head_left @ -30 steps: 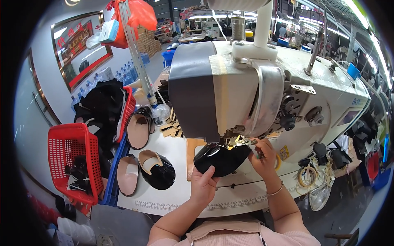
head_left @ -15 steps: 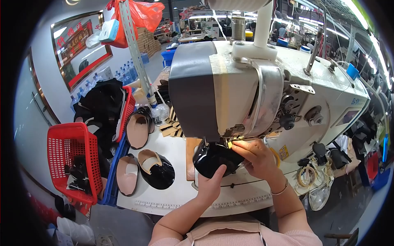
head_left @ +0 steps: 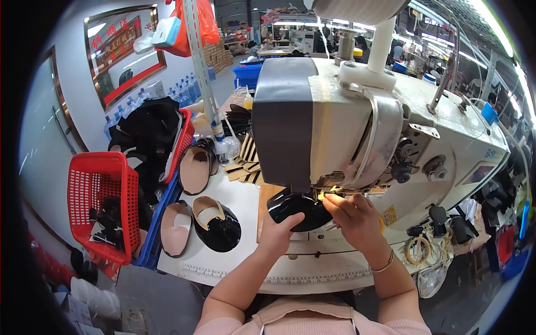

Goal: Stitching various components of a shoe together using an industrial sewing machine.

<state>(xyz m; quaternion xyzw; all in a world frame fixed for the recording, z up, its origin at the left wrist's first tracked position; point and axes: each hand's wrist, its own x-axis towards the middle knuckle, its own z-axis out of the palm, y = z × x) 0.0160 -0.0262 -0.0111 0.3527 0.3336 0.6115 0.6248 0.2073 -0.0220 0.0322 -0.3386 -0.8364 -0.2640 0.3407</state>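
A glossy black shoe upper (head_left: 298, 209) lies under the needle area of a large white and grey sewing machine (head_left: 340, 123). Its left side is gripped by my left hand (head_left: 276, 231), thumb on top and the other fingers hidden underneath. My right hand (head_left: 353, 216) bends its fingers together at the upper's right edge, close beside the lit presser foot. A small yellow part (head_left: 321, 196) shows at those fingertips. To the left on the white table (head_left: 223, 268) rest a black upper with a beige lining (head_left: 216, 226) and a pinkish-beige one (head_left: 176, 229).
Left of the table stands a red plastic basket (head_left: 103, 209) with dark pieces, beside a blue crate (head_left: 162, 223). Another beige-lined upper (head_left: 195, 170) and striped strips (head_left: 245, 162) lie farther back. Coils of tape (head_left: 419, 249) hang around the right side.
The view has shifted, so the scene sits farther right. The black upper has turned under the machine, and its near edge lies flatter. Both hands still hold it.
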